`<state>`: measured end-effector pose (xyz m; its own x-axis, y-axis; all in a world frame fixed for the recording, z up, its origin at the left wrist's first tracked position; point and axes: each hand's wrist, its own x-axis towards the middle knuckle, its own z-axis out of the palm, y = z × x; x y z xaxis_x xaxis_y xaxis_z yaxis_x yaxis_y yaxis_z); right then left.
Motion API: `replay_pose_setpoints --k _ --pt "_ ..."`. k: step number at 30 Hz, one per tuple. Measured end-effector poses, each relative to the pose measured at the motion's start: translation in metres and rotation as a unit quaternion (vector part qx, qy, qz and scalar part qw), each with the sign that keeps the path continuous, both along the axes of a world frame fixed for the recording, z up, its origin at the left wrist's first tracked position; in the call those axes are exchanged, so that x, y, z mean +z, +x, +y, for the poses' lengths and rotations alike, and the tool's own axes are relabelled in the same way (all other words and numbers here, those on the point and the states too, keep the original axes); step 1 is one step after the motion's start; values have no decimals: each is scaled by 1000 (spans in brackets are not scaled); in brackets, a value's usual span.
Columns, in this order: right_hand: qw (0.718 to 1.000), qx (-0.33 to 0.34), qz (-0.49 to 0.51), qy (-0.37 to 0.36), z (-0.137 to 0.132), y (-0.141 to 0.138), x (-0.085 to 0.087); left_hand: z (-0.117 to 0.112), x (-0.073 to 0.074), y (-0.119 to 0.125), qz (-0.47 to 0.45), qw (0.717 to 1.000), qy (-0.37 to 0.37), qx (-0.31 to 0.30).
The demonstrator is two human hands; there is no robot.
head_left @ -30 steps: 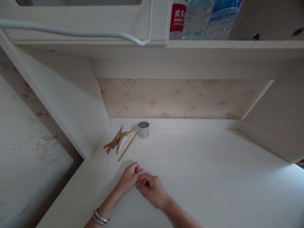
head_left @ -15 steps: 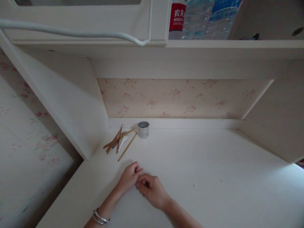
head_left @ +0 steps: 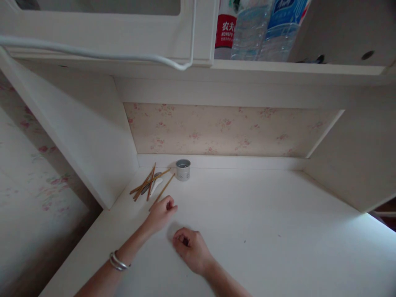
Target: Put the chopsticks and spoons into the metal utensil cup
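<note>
My left hand (head_left: 162, 212), with silver bangles on the wrist, is loosely curled just over the near end of a single wooden chopstick (head_left: 165, 187). No object shows in its fingers. My right hand (head_left: 192, 251) rests on the white desk with its fingers curled inward, nothing visible in them. Beyond the hands, several more chopsticks (head_left: 142, 183) lie crossed in a loose pile. A white spoon (head_left: 156, 185) and a greyish spoon-like piece (head_left: 144, 189) lie among them. A grey metal holder (head_left: 183, 171) with small holes stands upright to the right of the pile.
The white desk (head_left: 247, 202) meets a back board and side panels. Overhead runs a shelf with water bottles (head_left: 250, 33) and a cabinet door. A white cable (head_left: 108, 55) hangs in front of the door. Small dark specks lie on the desk to the right.
My hands were together and have come apart. The left moved forward and left toward the lone chopstick; the right stayed nearly in place. The camera view shifted slightly.
</note>
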<state>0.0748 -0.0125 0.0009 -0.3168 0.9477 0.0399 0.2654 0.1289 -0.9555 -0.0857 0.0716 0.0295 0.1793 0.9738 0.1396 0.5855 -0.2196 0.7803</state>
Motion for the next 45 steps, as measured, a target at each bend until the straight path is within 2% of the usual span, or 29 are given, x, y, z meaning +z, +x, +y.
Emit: replay_pose_setpoints --k 3,5,7,9,13,16,19,23,26,33,36,41,45 --pt "1000 -3 0 16 -1 -1 -2 44 27 -15 104 989 101 6" --pt "1000 -10 -3 20 -1 -1 -5 77 34 -28 168 974 155 9" --pt "1000 -17 -6 22 0 -1 -8 105 31 -42 232 963 133 15" --pt "999 -22 -7 25 0 0 -9 123 20 -56 295 953 65 37" --pt "999 -27 -6 35 1 1 -7 131 -5 -74 353 933 -41 57" --pt "999 -26 -1 21 1 2 -5 124 -16 -78 362 930 -39 46" --pt "1000 -17 8 5 2 2 -4 112 -22 -77 356 933 0 43" --pt "1000 -15 8 12 1 2 -5 85 -29 -73 347 935 43 60" --pt "1000 -7 -6 29 -1 3 -4 54 -32 -68 347 934 62 58" --pt "999 -3 -17 39 -5 2 -6 -34 -31 -54 351 929 90 75" --pt "999 -12 -21 45 -6 0 -7 -59 -32 -51 358 925 99 78" --pt "997 -14 -56 49 1 -1 1 -71 -35 -48 344 925 134 95" --pt "979 -27 -182 85 35 0 25 -67 -33 -46 300 932 174 109"
